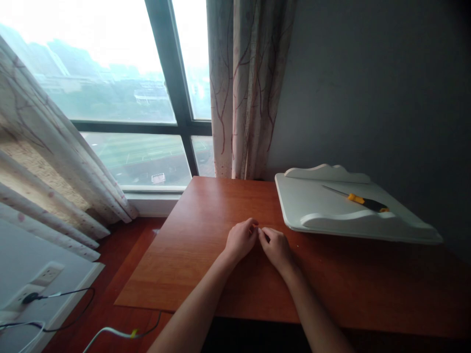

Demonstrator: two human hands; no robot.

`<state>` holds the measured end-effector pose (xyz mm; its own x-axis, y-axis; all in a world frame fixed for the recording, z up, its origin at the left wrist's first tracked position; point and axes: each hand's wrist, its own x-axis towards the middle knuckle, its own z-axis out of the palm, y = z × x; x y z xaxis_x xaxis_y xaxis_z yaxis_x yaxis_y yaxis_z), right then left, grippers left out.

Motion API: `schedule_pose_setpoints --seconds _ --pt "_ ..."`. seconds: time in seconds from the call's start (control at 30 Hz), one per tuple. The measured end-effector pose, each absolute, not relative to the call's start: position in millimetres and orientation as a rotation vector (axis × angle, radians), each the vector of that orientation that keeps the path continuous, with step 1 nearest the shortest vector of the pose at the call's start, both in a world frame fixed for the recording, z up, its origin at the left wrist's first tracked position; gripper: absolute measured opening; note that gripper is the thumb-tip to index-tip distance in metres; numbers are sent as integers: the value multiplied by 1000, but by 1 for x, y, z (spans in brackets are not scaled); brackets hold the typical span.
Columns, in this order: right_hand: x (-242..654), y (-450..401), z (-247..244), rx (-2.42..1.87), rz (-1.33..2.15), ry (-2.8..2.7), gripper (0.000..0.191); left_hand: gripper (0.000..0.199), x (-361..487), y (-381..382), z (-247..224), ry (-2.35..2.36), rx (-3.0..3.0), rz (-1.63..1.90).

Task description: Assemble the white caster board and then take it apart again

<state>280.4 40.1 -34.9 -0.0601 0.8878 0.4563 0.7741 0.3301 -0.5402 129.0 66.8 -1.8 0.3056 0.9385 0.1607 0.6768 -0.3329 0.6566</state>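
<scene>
– While those left fingers and right fingers curl close together, are they gripping anything?
– Can't tell from where I'm standing. White panel is right of them on the surface, screwdriver on top. I'd keep any pinch light, steady.

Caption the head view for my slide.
Left hand and right hand close together over a brown desk, with a screwdriver on the white board to the right.

Bare forearms, slim bare wrists
</scene>
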Motion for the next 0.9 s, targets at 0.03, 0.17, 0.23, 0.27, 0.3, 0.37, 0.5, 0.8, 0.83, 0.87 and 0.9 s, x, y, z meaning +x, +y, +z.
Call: schedule_pose_setpoints --seconds 0.03,0.17,0.23,0.27,0.3,0.37,0.5,0.8,0.83,0.87,0.9 --pt "280 40 -35 -1469 194 -1855 42 20 129 67 -2 1432 2107 735" --pt "281 40 -36 -1474 192 -1859 42 20 129 67 -2 1433 2112 731" --pt "281 40 -37 -1476 192 -1861 42 20 128 67 -2 1435 2114 730" --pt "281 40 -37 -1477 193 -1862 42 21 128 67 -2 1435 2115 729" --pt "281 40 -37 -1477 194 -1863 41 21 128 67 -2 1436 2117 727" --pt "281 40 -37 -1478 196 -1864 42 21 128 67 -2 1435 2119 725" --pt "280 40 -37 -1480 200 -1868 41 21 129 67 -2 1434 2125 728" --pt "280 39 -34 -1481 206 -1872 41 20 128 67 -3 1431 2132 738" --pt "280 39 -34 -1480 205 -1873 41 20 128 67 -3 1432 2132 738" --pt "280 40 -34 -1480 205 -1873 41 20 128 67 -4 1432 2132 739" --pt "280 40 -34 -1481 204 -1874 41 21 128 67 -4 1432 2133 739"
